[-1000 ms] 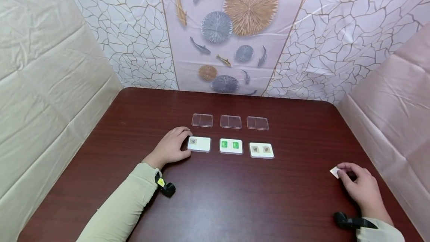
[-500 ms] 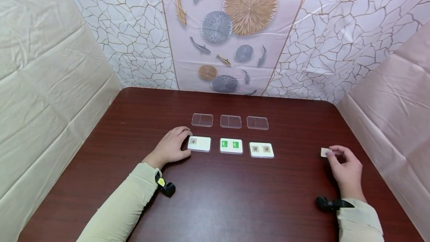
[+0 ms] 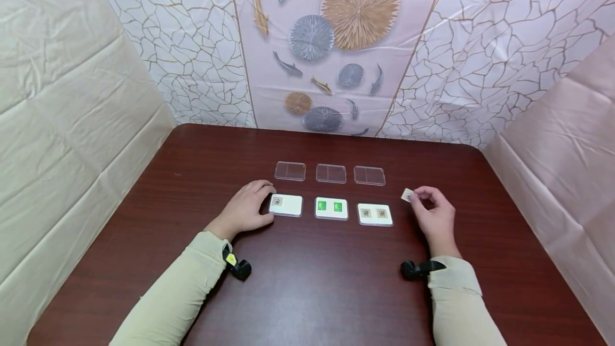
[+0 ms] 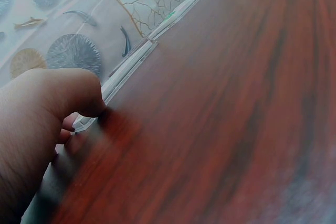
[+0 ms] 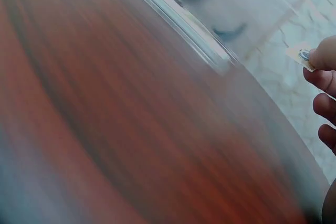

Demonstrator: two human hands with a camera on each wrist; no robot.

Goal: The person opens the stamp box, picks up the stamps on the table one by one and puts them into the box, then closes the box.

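In the head view my right hand (image 3: 436, 215) pinches a small pale postage stamp (image 3: 407, 195) with a dark picture, raised to the right of the cases. The right wrist view has that stamp (image 5: 301, 56) between thumb and forefinger. My left hand (image 3: 244, 208) grips the left end of a flat case with a white insert (image 3: 292, 205), thumb at the near corner and fingers at the far one. One similar stamp (image 3: 277, 201) lies on that insert's left half. The left wrist view shows the thumb against the edge of the case (image 4: 128, 69).
To the right lie a case with two green stamps (image 3: 331, 215) and a case with two brownish stamps (image 3: 375, 221). Behind them stand three clear lids (image 3: 290, 171) in a row on the dark wooden table (image 3: 317, 282). Patterned cloth (image 3: 202, 41) walls the back and sides.
My right hand has carried the stamp leftward and farther up the table, from the right side to near the rightmost case. My left hand has stayed at its case.
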